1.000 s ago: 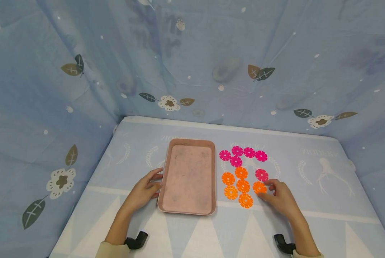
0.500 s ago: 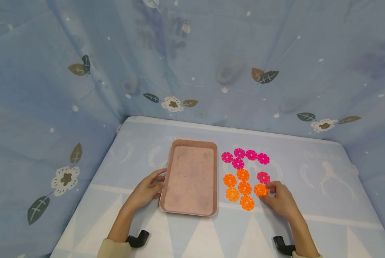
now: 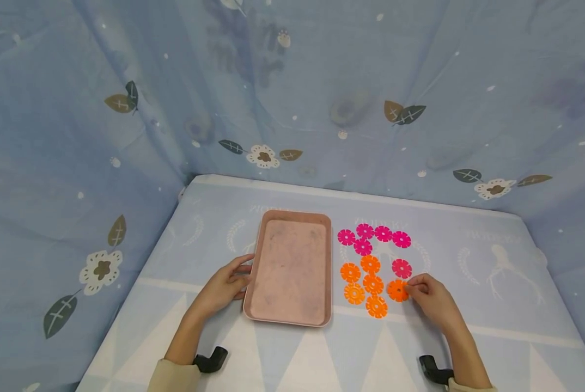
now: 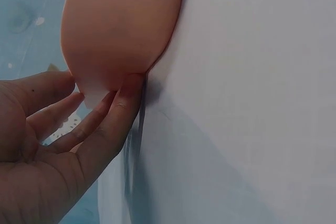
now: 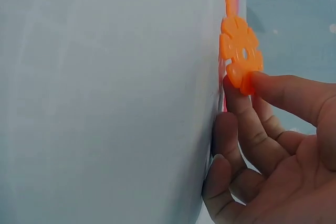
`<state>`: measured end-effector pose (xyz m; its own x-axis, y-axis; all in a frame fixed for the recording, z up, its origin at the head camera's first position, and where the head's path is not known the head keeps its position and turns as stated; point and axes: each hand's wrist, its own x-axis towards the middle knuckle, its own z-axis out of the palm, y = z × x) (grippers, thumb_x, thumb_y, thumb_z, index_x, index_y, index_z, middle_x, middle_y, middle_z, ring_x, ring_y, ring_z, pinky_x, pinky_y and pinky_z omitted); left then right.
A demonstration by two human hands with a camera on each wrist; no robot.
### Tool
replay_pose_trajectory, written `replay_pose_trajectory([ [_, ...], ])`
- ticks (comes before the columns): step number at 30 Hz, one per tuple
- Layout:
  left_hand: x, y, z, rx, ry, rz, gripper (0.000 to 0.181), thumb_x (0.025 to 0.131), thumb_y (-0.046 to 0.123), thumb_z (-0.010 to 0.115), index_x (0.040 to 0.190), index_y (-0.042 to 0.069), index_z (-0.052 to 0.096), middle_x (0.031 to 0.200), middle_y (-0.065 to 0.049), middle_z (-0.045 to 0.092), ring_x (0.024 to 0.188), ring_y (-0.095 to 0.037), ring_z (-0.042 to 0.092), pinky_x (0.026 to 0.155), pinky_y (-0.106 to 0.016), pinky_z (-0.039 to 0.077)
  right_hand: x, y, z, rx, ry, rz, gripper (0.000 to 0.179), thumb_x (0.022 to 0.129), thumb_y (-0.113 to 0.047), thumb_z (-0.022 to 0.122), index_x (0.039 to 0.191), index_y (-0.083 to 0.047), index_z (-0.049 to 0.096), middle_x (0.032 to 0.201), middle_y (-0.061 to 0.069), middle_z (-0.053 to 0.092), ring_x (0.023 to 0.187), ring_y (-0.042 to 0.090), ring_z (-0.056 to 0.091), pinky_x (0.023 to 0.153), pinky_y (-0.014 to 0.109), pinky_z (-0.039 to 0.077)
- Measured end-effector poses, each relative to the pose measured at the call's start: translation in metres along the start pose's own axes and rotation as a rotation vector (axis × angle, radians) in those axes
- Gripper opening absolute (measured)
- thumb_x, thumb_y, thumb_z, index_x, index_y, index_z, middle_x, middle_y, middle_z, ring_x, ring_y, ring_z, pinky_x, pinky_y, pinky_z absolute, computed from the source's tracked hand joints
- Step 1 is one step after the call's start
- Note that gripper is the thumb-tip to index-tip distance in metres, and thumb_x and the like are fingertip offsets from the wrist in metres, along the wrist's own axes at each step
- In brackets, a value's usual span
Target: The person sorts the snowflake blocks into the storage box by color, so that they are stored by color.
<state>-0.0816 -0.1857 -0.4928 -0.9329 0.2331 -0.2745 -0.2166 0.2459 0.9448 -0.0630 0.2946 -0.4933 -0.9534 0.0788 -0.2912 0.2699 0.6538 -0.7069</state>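
In the head view my right hand [image 3: 436, 302] is beside an orange interlocking disc [image 3: 396, 291], a flower-shaped plastic piece with a notched edge. The right wrist view shows thumb and forefinger pinching the edge of that orange disc [image 5: 239, 48], which stands tilted by the table surface. My left hand [image 3: 222, 284] is at the left side of a pink rectangular tray [image 3: 255, 283]. Seen from the left wrist, its thumb and fingertips touch the tray's outer wall [image 4: 121, 24] without curling round it. Nothing lies inside the tray.
Several more orange discs [image 3: 373, 283] lie flat between the tray and my right hand. Behind them are several magenta discs [image 3: 365, 231], and a pinkish-red disc [image 3: 402, 268] lies just beyond the pinched one. A blue patterned curtain [image 3: 322, 98] closes off the table's back and sides.
My right hand has shifted slightly right, and its thumb and forefinger have come together on the orange disc's right edge. The left hand stays at the tray. The head view has shifted slightly.
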Motion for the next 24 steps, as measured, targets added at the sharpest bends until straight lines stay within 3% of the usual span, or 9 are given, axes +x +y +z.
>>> replay_pose_trajectory([
  [6,0.001,0.0,0.0,-0.003,-0.006,0.004,0.053,0.102,0.003,0.053,0.153,0.015,0.042,0.139,-0.021,0.051,0.115,-0.033,0.062,0.08,-0.04,0.059,0.0,0.0,-0.002,0.046,-0.007,0.001,0.02,0.099,-0.015,0.062,0.108,0.003,0.062,0.09,0.006,0.068,0.081,0.023,0.057,0.068,0.024,0.05],
  [15,0.001,-0.004,-0.002,-0.017,-0.017,0.007,0.053,0.102,0.003,0.054,0.152,0.016,0.042,0.139,-0.021,0.05,0.114,-0.033,0.062,0.08,-0.04,0.059,-0.001,0.0,-0.001,0.147,-0.016,-0.004,0.029,0.101,-0.012,0.06,0.123,0.005,0.063,0.102,0.012,0.071,0.083,0.022,0.065,0.074,0.022,0.055],
  [24,0.001,-0.005,-0.002,-0.032,-0.04,0.015,0.054,0.103,0.003,0.053,0.153,0.015,0.04,0.14,-0.023,0.049,0.115,-0.035,0.062,0.08,-0.041,0.059,0.01,-0.018,-0.004,0.234,-0.038,-0.05,0.033,0.103,-0.016,0.059,0.128,0.004,0.061,0.108,0.014,0.068,0.09,0.024,0.062,0.077,0.025,0.056],
])
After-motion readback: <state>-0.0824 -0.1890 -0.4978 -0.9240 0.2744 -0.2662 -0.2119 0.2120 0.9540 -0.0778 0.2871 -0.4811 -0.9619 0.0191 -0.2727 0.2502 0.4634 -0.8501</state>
